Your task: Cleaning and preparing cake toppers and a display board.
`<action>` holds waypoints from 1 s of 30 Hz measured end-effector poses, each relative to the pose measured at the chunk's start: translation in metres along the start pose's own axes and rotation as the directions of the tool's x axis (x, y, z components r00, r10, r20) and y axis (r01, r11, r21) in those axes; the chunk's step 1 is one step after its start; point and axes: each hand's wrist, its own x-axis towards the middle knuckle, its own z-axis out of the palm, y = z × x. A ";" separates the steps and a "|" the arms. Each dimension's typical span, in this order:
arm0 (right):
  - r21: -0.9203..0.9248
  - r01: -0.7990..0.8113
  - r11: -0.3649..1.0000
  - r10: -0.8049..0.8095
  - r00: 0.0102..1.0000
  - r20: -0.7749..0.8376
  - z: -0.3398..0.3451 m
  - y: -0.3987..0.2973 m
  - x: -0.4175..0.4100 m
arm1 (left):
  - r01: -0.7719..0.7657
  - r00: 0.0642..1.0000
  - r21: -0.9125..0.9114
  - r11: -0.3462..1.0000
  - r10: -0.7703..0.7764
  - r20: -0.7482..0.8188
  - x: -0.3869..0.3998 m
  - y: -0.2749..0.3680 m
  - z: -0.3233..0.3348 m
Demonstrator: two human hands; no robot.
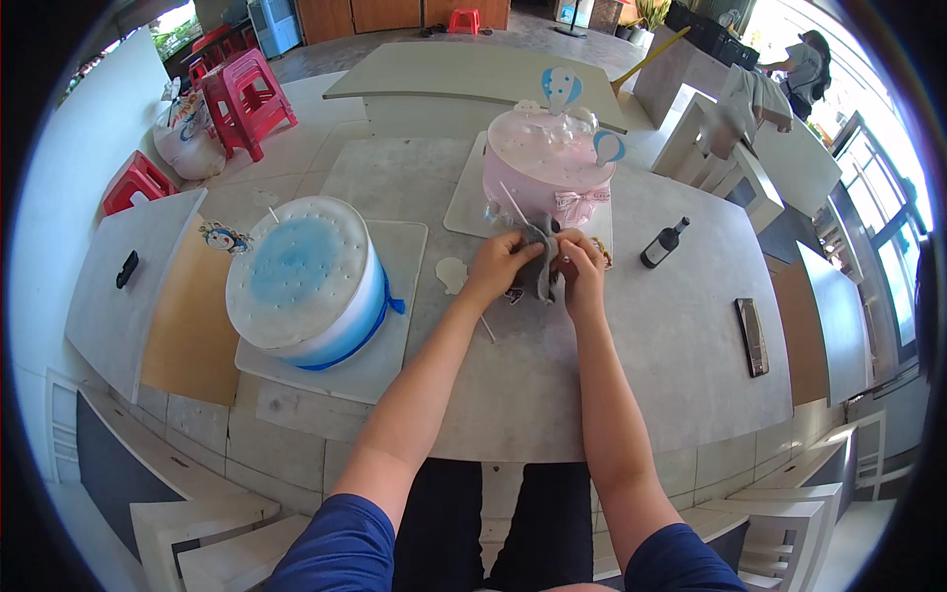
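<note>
Both hands are together over the table, gripping a dark grey cloth (540, 275). My left hand (494, 265) pinches its left side and my right hand (581, 268) its right side. A thin white stick (512, 200) juts up beside the left fingers; what it is attached to is hidden. Just beyond the hands stands a pink cake (547, 144) with a bow, balloon toppers and clear balls. A white cut-out (450, 275) lies left of the left hand, and another white stick (487, 328) rests nearer me. Small colourful cut-outs (513, 296) are partly covered by the cloth and hands.
On the left, a blue-and-white cake (296, 274) with a cartoon topper (224, 238) sits on a white board (403, 296). A dark bottle (661, 244) and a flat dark case (752, 337) lie on the right. Two people (747, 103) are at the back right.
</note>
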 end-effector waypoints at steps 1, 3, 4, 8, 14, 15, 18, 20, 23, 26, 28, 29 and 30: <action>0.000 0.002 1.000 -0.002 1.000 0.000 0.000 -0.001 0.000 | -0.002 1.000 0.000 1.000 0.002 0.001 -0.001 0.003 0.002; -0.065 -0.022 0.998 0.016 0.995 -0.095 -0.001 -0.003 -0.001 | -0.173 0.985 0.165 0.971 0.171 0.024 -0.006 0.011 0.007; -0.066 -0.020 0.998 0.013 0.995 -0.095 -0.002 -0.002 0.000 | -0.169 0.986 0.172 0.971 0.167 0.025 -0.007 0.015 0.009; -0.305 0.044 0.951 -0.045 0.999 0.002 -0.002 0.004 0.002 | -0.218 0.975 0.330 0.918 0.188 0.123 -0.002 0.003 0.003; -0.298 -0.033 0.954 0.047 0.998 0.039 0.006 -0.001 0.000 | -0.244 0.965 0.217 0.945 0.216 0.148 -0.004 -0.002 0.003; -0.378 -0.040 0.925 0.064 0.997 0.053 0.005 -0.003 -0.001 | -0.273 0.958 0.199 0.941 0.247 0.143 -0.004 -0.001 0.006; -0.307 -0.056 0.950 0.039 0.997 -0.062 -0.007 0.001 0.002 | -0.239 0.967 0.189 0.953 0.216 0.131 -0.003 0.002 0.006; -0.179 -0.052 0.982 0.026 0.989 -0.146 -0.013 0.000 0.003 | -0.176 0.980 0.194 0.965 0.154 0.125 0.001 -0.001 0.006; 0.069 -0.010 0.998 0.026 0.974 -0.223 -0.011 0.000 0.005 | -0.087 0.996 -0.098 0.991 0.089 0.014 0.003 -0.010 0.001; 0.063 0.046 0.997 -0.029 0.970 -0.242 -0.007 -0.001 0.002 | -0.034 0.998 -0.364 0.931 0.048 0.028 0.000 -0.003 0.004; 0.002 0.060 0.998 -0.059 0.985 -0.165 -0.005 0.001 0.004 | -0.049 0.998 -0.281 0.958 0.058 0.025 0.000 -0.002 0.004; 0.003 0.061 0.998 -0.059 0.985 -0.162 -0.003 0.001 0.002 | -0.051 0.998 -0.280 0.959 0.060 0.023 0.000 -0.002 0.003; -0.046 0.044 0.998 -0.050 0.989 -0.141 0.000 0.002 0.001 | -0.052 0.998 -0.237 0.970 0.058 0.017 0.000 -0.002 0.003</action>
